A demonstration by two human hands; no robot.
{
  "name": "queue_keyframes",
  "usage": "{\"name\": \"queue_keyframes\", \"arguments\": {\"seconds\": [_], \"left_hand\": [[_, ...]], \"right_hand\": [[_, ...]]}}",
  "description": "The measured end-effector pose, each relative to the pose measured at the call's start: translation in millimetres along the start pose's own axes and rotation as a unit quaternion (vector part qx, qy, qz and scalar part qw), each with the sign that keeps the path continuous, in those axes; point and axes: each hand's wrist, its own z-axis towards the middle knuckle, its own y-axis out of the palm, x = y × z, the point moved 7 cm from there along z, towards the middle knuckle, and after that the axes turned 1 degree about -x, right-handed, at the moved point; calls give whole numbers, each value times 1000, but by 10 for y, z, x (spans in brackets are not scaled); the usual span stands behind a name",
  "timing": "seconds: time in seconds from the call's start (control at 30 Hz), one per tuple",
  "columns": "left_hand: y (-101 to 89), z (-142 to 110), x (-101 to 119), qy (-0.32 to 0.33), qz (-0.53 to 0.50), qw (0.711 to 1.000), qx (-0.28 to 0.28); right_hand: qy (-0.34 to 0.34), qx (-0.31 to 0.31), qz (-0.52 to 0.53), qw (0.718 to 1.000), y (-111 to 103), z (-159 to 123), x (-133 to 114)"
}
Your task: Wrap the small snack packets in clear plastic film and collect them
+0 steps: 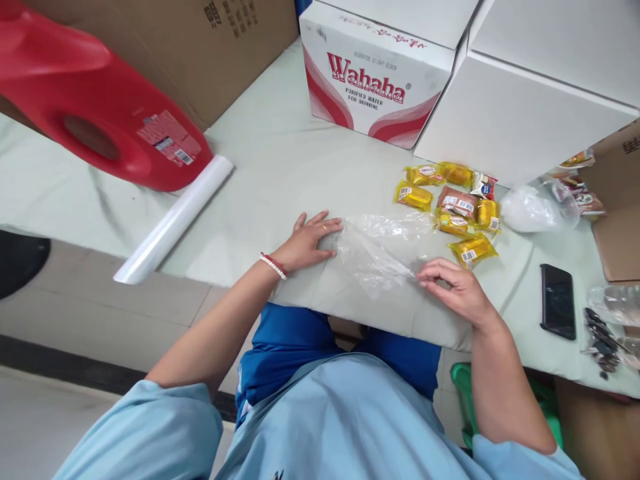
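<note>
A clear plastic bag (pixel 383 250) lies crumpled and flat on the cloth-covered table in front of me. My left hand (pixel 313 241) rests at its left edge, fingers spread on the cloth, with a ring and a wrist bracelet showing. At the bag's right side, my right hand (pixel 450 287) pinches its edge between thumb and fingers. Just beyond that hand lie several yellow-wrapped snack cakes (pixel 473 250), around one brown-wrapped snack (pixel 457 202). A small red and white packet (pixel 484 185) sits beside them.
A red jug (pixel 125 113) and a white roll (pixel 175 217) lie at the left. A Wahaha water box (pixel 375 80) and a white box (pixel 515 113) stand at the back. Rightward are a bunched clear bag (pixel 537 207), a phone (pixel 557 301) and a plastic bottle (pixel 615 303).
</note>
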Motion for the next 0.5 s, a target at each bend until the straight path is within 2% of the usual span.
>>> {"name": "queue_keyframes", "arguments": {"seconds": [0.07,0.1,0.2,0.27,0.3,0.4,0.43,0.5], "left_hand": [[-65,5,-48,-1,-12,1000,16],[-115,-12,-52,-2,-17,999,44],[-277,-221,97,7,-21,978,206],[-246,-464,363,41,-10,954,296],[-143,-567,539,71,-2,951,301],[351,-755,1074,178,41,954,239],[518,-769,1189,193,62,955,218],[738,-720,1260,172,91,959,208]], "right_hand": [[0,7,-10,1000,-21,-192,19],[3,13,-14,1000,-16,-273,29],[21,46,-23,998,41,-440,39],[38,78,-25,996,102,-482,29],[48,93,-23,994,138,-485,22],[72,132,-9,989,241,-448,-6],[77,139,-3,987,271,-427,-18],[81,139,8,987,317,-388,-42]]}}
